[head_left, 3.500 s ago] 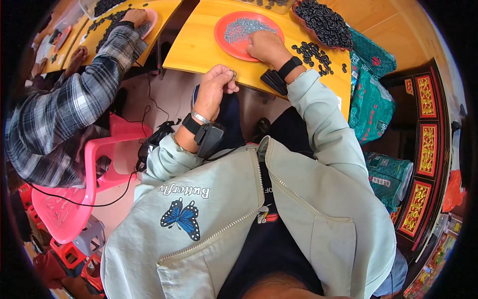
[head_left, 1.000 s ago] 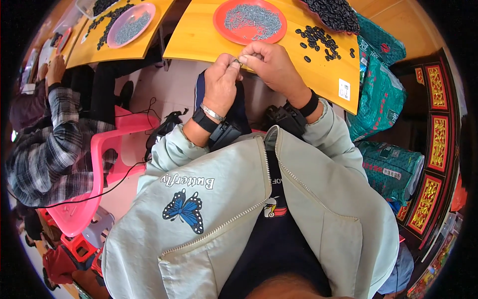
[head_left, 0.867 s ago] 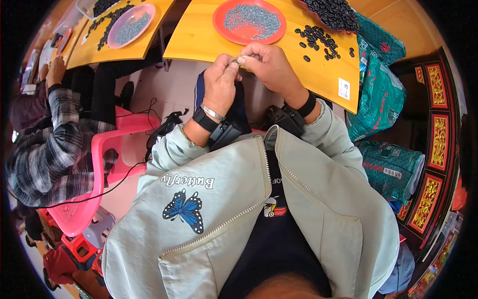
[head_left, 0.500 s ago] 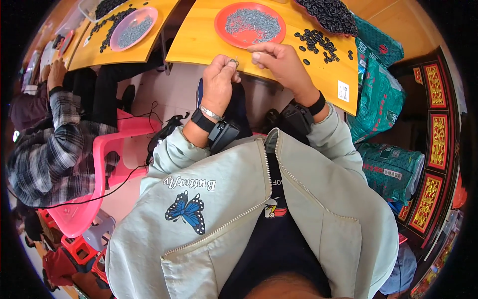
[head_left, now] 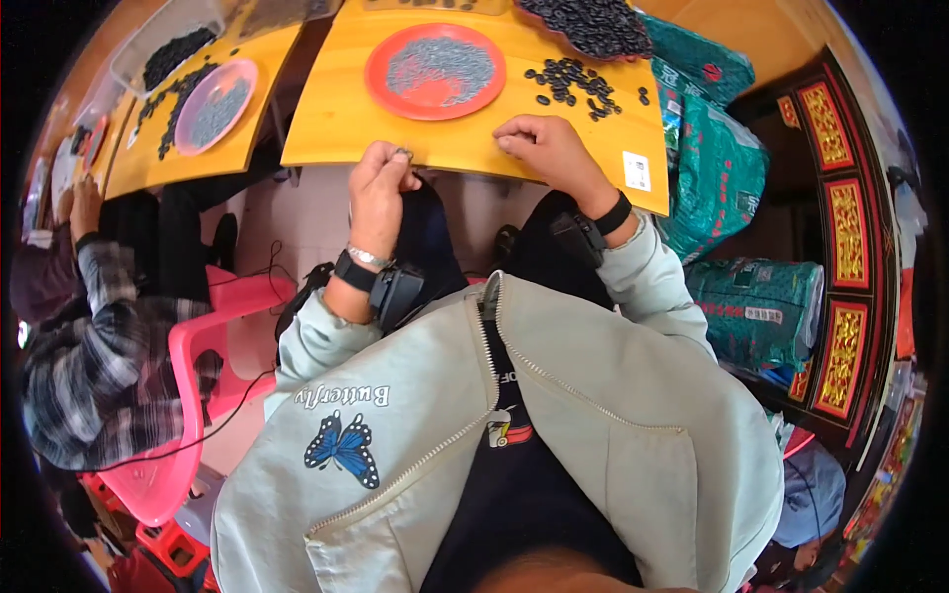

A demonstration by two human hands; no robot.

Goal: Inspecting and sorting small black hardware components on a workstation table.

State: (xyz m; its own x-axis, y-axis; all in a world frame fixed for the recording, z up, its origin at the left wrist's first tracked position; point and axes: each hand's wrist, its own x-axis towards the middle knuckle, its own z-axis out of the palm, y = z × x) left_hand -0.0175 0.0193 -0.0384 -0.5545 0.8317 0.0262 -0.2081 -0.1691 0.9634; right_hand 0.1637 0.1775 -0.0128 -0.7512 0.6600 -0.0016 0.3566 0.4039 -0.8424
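My left hand [head_left: 378,193] is at the table's front edge, thumb and fingers pinched on a small dark piece [head_left: 403,152]. Its exact kind is too small to make out. To its right, my right hand [head_left: 556,156] hovers over the edge of the yellow table [head_left: 326,119], its fingers curled and drawn together. Whatever those fingertips hold, if anything, cannot be seen. Beyond both hands sits a red plate [head_left: 435,107] bearing many thin grey pin-like pieces [head_left: 450,67]. Loose black oval pieces [head_left: 573,81] lie scattered right of the plate.
A red bowl [head_left: 633,56] heaped with black pieces stands at the far right. Green bags [head_left: 717,178] are beside the table. On the left, a person in a plaid sleeve [head_left: 114,296] sits on a pink chair [head_left: 183,395], near another table with a pink plate [head_left: 186,146].
My hands have moved apart; the right fingertips are farther from the left pinch. The whole view has shifted, so the table and plate appear lower and more to the left.
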